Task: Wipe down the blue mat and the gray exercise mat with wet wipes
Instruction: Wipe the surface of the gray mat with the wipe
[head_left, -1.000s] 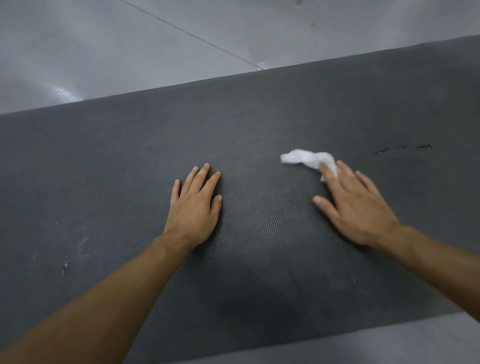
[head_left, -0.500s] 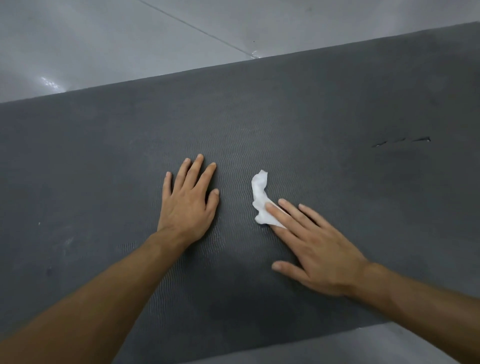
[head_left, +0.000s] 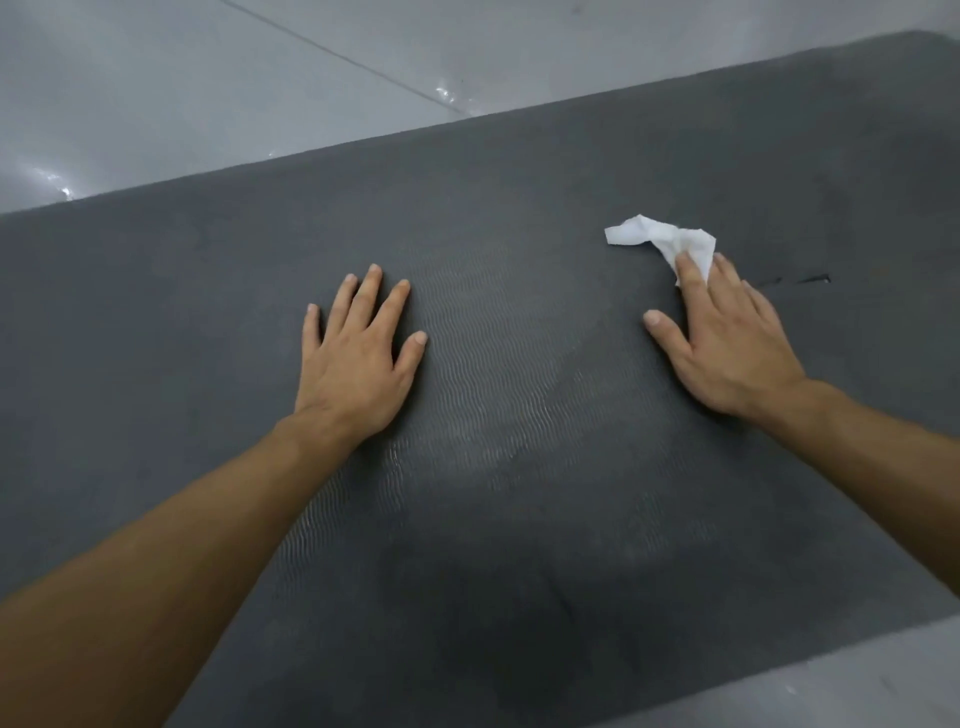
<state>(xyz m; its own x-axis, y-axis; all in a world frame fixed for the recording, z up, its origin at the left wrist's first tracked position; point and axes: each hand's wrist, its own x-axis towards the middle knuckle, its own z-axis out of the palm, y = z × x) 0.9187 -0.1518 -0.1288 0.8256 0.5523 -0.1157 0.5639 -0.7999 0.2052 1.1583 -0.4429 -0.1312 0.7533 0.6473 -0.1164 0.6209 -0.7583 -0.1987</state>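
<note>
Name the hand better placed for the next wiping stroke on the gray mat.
Right. The right hand presses the wet wipe against the gray mat; the left hand lies flat, apart from it.

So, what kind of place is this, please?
Probably an indoor exercise area: a dark gray textured exercise mat lies on a glossy pale gray tiled floor, with a crumpled white wet wipe on it.

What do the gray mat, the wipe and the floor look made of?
Gray mat: probably foam or rubber, matte, fine wavy ribbing. Wipe: thin white nonwoven or paper, softly crumpled. Floor: likely glazed tile, glossy glare spots, straight joint line.
</note>
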